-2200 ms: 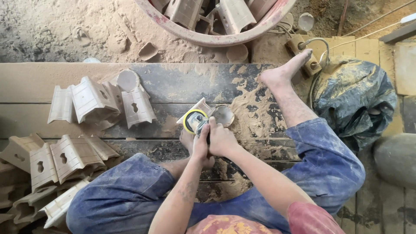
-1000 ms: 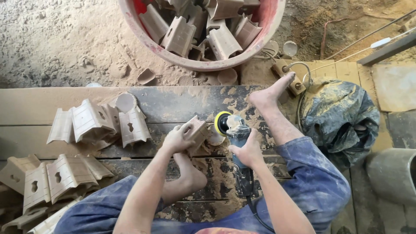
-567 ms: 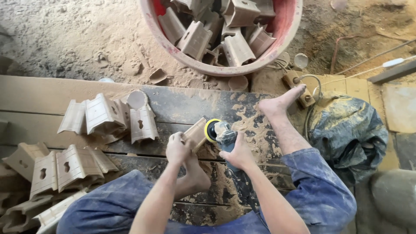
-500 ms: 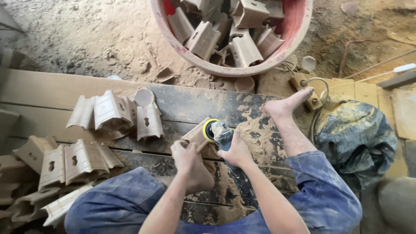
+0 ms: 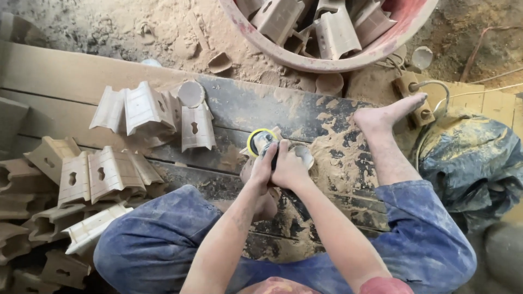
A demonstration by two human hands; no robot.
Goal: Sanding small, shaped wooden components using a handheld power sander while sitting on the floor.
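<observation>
The small hand-held grinder with a yellow-rimmed round disc (image 5: pixel 261 142) sits at the middle of the dusty plank platform (image 5: pixel 65 76), directly in front of the seated person and just beyond the knuckles of both hands. The left hand (image 5: pixel 262 166) and the right hand (image 5: pixel 290 167) press together side by side, fingers curled closed around the tool's body and whatever lies under it; a pale rounded wooden piece (image 5: pixel 303 154) peeks out at the right of the right hand, touching it, but how it is gripped is hidden, so I cannot tell which hand carries the piece and which the tool.

The disc lies on the far-left side of the clasped hands, its face turned up toward the camera, and the tool's long axis runs from the disc near-right back into the palms. The left hand is the nearer one to the disc; the right hand is nearer to the pale piece.

Left of the hands, well apart, stand rows of tan carved wooden blocks with keyhole slots (image 5: pixel 147 109). At the far side a red round tub (image 5: pixel 338 64) holds more such blocks. A bare foot (image 5: pixel 384 115) rests on sawdust to the right, near a crumpled dark cloth (image 5: pixel 474 158).
</observation>
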